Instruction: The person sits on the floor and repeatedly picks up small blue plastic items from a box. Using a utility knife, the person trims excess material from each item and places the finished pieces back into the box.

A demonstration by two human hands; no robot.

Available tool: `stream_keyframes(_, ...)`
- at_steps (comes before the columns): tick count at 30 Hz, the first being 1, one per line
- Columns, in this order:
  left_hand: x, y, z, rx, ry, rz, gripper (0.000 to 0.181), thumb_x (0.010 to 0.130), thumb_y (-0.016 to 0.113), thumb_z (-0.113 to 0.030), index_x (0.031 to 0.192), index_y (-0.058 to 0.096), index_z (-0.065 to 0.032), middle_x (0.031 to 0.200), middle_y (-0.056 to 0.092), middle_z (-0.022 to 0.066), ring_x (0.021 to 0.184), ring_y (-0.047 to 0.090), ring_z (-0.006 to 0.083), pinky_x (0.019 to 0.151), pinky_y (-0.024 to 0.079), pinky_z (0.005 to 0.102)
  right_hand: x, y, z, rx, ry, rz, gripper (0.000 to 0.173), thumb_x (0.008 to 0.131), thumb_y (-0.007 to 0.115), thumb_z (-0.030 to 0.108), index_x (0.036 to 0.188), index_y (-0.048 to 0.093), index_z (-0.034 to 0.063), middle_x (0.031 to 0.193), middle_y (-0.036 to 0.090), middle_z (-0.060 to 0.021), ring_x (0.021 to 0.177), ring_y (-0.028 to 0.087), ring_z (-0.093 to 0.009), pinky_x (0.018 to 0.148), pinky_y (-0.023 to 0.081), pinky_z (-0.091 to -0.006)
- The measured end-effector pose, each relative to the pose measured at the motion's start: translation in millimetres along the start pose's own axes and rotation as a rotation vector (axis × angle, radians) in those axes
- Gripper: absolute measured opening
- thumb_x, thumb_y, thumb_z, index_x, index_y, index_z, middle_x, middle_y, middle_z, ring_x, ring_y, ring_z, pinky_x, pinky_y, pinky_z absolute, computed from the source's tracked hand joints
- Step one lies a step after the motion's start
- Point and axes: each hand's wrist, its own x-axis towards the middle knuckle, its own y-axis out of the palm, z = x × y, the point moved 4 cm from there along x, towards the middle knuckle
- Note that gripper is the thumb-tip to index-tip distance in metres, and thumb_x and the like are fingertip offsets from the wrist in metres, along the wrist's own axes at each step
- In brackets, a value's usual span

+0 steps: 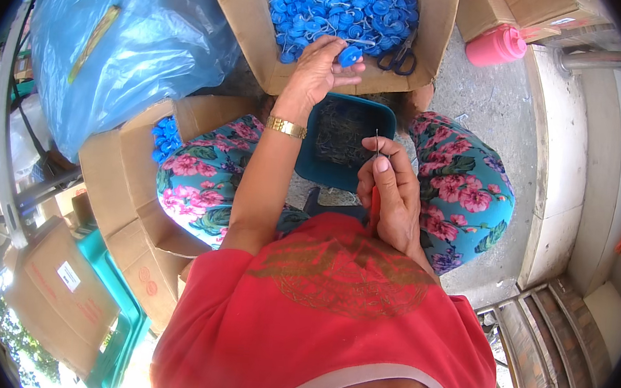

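Note:
My left hand [317, 66] holds a small round blue plastic piece [350, 57] between thumb and fingers, above the near edge of an open cardboard box [283, 75]. Many similar blue plastic pieces [338, 8], with pale strings among them, fill this box. Dark-handled scissors [399, 59] lie at its near right corner. Lower down, close to my shirt, my right hand [396, 193] grips a red-handled tool [375, 205]. Its thin metal tip [377, 140] points away from me; the fingers hide much of the tool. A teal plastic bin [313, 158] between my legs contains thin, tangled scraps [346, 130].
To the left, another cardboard box [118, 177] holds more blue pieces [166, 138], near a large blue plastic bag [136, 29]. A pink bottle [495, 45] stands on the concrete floor [482, 98] at right. Slatted steps [547, 342] are at lower right.

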Motion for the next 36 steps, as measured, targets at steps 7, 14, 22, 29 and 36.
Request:
stream_keyframes(7, -73, 30, -19, 0.247, -0.092, 0.156, 0.028, 0.091, 0.054, -0.031, 0.097, 0.057, -0.0040, 0.072, 0.052, 0.0024, 0.057, 0.046, 0.0095, 0.077, 0.054, 0.0435, -2, 5, 3, 0.198, 0.021, 0.076, 0.030, 0.097, 0.041, 0.024, 0.121, 0.043, 0.0068, 0.065, 0.044, -0.0008, 0.050, 0.038, -0.007, 0.046, 0.032, -0.0204)
stream_keyframes(14, -117, 34, -21, 0.352, -0.097, 0.227, 0.037, 0.093, 0.048, -0.036, 0.103, 0.057, -0.0011, 0.074, 0.052, 0.0009, 0.064, 0.046, 0.0075, 0.072, 0.052, 0.0316, -8, 11, 7, 0.413, 0.080, 0.237, 0.034, 0.096, 0.043, 0.026, 0.125, 0.040, 0.0090, 0.068, 0.045, -0.0042, 0.049, 0.040, -0.009, 0.045, 0.034, -0.0227)
stream_keyframes(22, -152, 44, -44, 0.837, 0.136, 0.233, 0.042, 0.092, 0.039, -0.037, 0.125, 0.049, -0.0143, 0.087, 0.055, 0.0020, 0.076, 0.052, 0.0123, 0.070, 0.046, 0.0305, -12, 23, 11, 0.398, 0.170, 0.426, 0.038, 0.095, 0.046, 0.029, 0.127, 0.036, 0.0108, 0.067, 0.045, -0.0047, 0.048, 0.040, -0.009, 0.045, 0.033, -0.0219)
stream_keyframes(29, -159, 49, -52, 0.948, 0.336, 0.303, 0.051, 0.096, 0.035, -0.037, 0.138, 0.034, -0.0078, 0.131, 0.047, 0.0183, 0.111, 0.052, 0.0295, 0.096, 0.038, 0.0346, -14, 29, 11, 0.441, 0.176, 0.475, 0.038, 0.095, 0.048, 0.028, 0.127, 0.036, 0.0120, 0.067, 0.046, -0.0046, 0.049, 0.040, -0.009, 0.045, 0.032, -0.0213)
stream_keyframes(36, -173, 56, -59, 0.917, 0.297, 0.316, 0.056, 0.096, 0.032, -0.043, 0.140, 0.030, -0.0088, 0.134, 0.043, 0.0193, 0.113, 0.051, 0.0309, 0.094, 0.039, 0.0366, -15, 29, 12, 0.449, 0.146, 0.485, 0.035, 0.095, 0.047, 0.026, 0.126, 0.038, 0.0136, 0.067, 0.045, -0.0039, 0.049, 0.039, -0.008, 0.045, 0.031, -0.0207)
